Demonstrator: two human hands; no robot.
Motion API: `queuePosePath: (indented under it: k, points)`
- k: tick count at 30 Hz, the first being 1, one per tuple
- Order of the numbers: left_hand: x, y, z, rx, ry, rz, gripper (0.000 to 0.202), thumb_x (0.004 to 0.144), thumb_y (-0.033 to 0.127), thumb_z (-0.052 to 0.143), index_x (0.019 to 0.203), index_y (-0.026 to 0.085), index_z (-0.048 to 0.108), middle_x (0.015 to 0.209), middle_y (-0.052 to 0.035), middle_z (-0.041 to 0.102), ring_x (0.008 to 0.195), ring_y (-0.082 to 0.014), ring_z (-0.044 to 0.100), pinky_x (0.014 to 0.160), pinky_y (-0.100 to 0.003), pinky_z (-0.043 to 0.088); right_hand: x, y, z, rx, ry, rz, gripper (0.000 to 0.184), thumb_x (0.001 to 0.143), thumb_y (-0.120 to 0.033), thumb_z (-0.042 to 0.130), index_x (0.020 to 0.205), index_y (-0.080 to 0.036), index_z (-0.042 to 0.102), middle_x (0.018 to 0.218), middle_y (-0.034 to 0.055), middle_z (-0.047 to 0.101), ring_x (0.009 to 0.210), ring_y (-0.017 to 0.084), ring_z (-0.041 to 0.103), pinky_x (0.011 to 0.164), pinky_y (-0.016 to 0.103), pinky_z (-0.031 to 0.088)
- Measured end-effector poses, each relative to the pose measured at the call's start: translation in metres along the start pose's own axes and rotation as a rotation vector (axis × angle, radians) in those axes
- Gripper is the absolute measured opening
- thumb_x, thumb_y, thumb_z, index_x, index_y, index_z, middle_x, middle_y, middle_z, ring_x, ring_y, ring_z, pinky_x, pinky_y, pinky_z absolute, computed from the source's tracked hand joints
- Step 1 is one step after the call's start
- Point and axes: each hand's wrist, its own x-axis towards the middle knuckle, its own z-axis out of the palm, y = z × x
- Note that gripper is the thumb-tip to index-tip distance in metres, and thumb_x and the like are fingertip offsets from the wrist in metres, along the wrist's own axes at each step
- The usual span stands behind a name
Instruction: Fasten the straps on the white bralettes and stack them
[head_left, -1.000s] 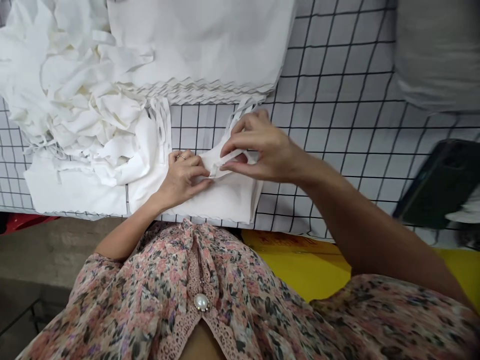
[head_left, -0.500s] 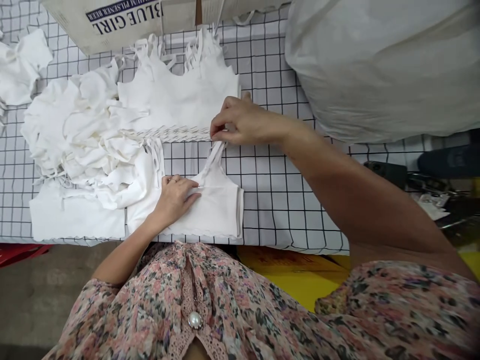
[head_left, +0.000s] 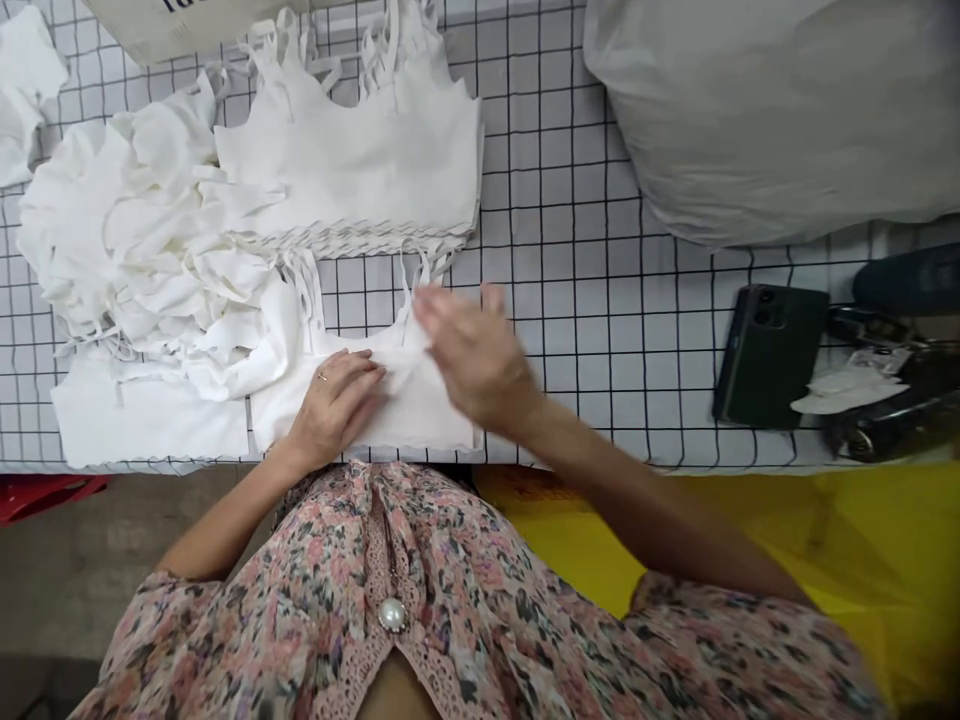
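A stack of white camisole tops (head_left: 420,400) lies flat at the table's front edge, its thin straps (head_left: 429,268) pointing away from me. My left hand (head_left: 336,405) rests on the top garment, fingers stretched over the fabric. Over the right side of the same garment is my right hand (head_left: 480,365), blurred by motion, fingers extended and thumb apart. Whether it touches the cloth I cannot tell. Behind lies a thicker stack of white camisole tops (head_left: 360,165), straps bunched at the far side. A loose heap of white garments (head_left: 150,240) is on the left.
A folded white piece (head_left: 150,420) lies front left on the checked tablecloth (head_left: 555,300). Toward the right are a dark phone (head_left: 772,355), small items and a large pale bag (head_left: 780,110). A printed carton (head_left: 157,25) stands at the back, with something yellow (head_left: 750,540) below the table.
My right hand has let go of the strap and come down toward me over the garment. My left hand stays on the cloth. The view has shifted, revealing the whole phone.
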Motion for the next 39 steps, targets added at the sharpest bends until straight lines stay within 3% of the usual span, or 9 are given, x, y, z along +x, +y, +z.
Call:
queuePosePath:
  k: [3,6,16,20,25,28,32,36,39]
  points:
    - [-0.014,0.006,0.010,0.023,-0.095,0.007,0.058,0.112,0.017,0.041,0.169,0.021,0.031,0.161,-0.0194,0.059,0.161,-0.0286,0.048,0.130,-0.056,0.046,-0.043,-0.046,0.028,-0.025,-0.237,0.019,0.068,0.114,-0.044,0.033,0.171,-0.007,0.035,0.177,0.0227,0.033,0.171,0.034,0.027,0.138,0.069,0.019]
    - [-0.020,0.008,0.021,0.119,-0.198,-0.032,0.068,0.114,0.025,0.043,0.176,0.016,0.016,0.176,-0.0234,0.040,0.170,-0.0323,0.031,0.138,-0.057,0.036,-0.068,-0.051,0.047,-0.063,-0.357,0.097,0.081,0.113,-0.055,0.033,0.174,-0.002,0.025,0.181,0.0260,0.018,0.173,0.037,0.017,0.137,0.072,0.012]
    - [-0.034,0.004,0.014,0.184,-0.264,-0.186,0.086,0.108,0.051,0.059,0.177,0.022,0.016,0.184,-0.0191,0.017,0.174,-0.0368,0.012,0.142,-0.066,0.020,-0.119,-0.017,0.035,-0.220,-0.221,0.224,0.096,0.111,-0.059,0.037,0.176,-0.012,-0.015,0.181,0.0294,0.010,0.172,0.043,0.018,0.128,0.082,0.020]
    - [-0.063,0.002,-0.005,0.183,-0.133,-0.157,0.065,0.109,0.048,0.059,0.166,0.021,0.043,0.174,-0.0193,0.044,0.169,-0.0340,0.033,0.135,-0.061,0.041,-0.125,-0.007,0.034,-0.234,-0.087,0.153,0.088,0.112,-0.055,0.039,0.179,-0.018,-0.005,0.178,0.0313,0.024,0.165,0.050,0.032,0.118,0.088,0.029]
    - [-0.082,-0.023,-0.079,0.286,0.335,-0.286,0.043,0.110,0.038,0.062,0.150,0.025,0.060,0.151,-0.0117,0.069,0.149,-0.0250,0.062,0.123,-0.053,0.055,-0.054,-0.002,0.012,-0.127,0.185,-0.125,0.082,0.108,-0.038,0.059,0.178,-0.028,0.018,0.163,0.0238,0.056,0.150,0.044,0.056,0.117,0.071,0.046]
    - [-0.075,-0.063,-0.137,0.373,0.426,-0.499,0.060,0.104,0.060,0.065,0.153,0.027,0.058,0.157,-0.0134,0.063,0.151,-0.0310,0.057,0.127,-0.060,0.047,0.022,-0.031,0.015,-0.063,0.093,-0.323,0.083,0.106,-0.035,0.061,0.178,-0.020,0.021,0.166,0.0234,0.052,0.154,0.040,0.052,0.124,0.067,0.043]
    - [-0.043,-0.128,-0.200,0.364,0.340,-0.747,0.118,0.081,0.083,0.078,0.173,0.026,0.030,0.183,-0.0205,0.023,0.171,-0.0406,0.022,0.139,-0.060,0.024,0.111,-0.092,0.057,-0.178,-0.223,-0.484,0.093,0.096,-0.025,0.071,0.176,-0.019,0.026,0.180,0.0242,0.026,0.166,0.048,0.027,0.123,0.083,0.031]
    - [-0.008,-0.177,-0.235,0.258,0.074,-0.913,0.168,0.054,0.088,0.092,0.179,0.022,0.000,0.183,-0.0253,-0.019,0.171,-0.0531,-0.012,0.136,-0.072,0.011,0.178,-0.124,0.092,-0.281,-0.423,-0.538,0.051,0.100,-0.009,0.045,0.146,-0.010,0.068,0.137,0.0252,0.071,0.142,0.040,0.052,0.128,0.078,0.025]
    - [0.010,-0.206,-0.249,0.207,-0.147,-0.924,0.185,0.041,0.089,0.095,0.178,0.021,-0.009,0.178,-0.0260,-0.032,0.166,-0.0599,-0.019,0.133,-0.078,0.008,0.218,-0.126,0.091,-0.288,-0.425,-0.516,0.045,0.102,-0.011,0.036,0.121,-0.006,0.077,0.115,0.0245,0.075,0.128,0.037,0.056,0.127,0.070,0.031]
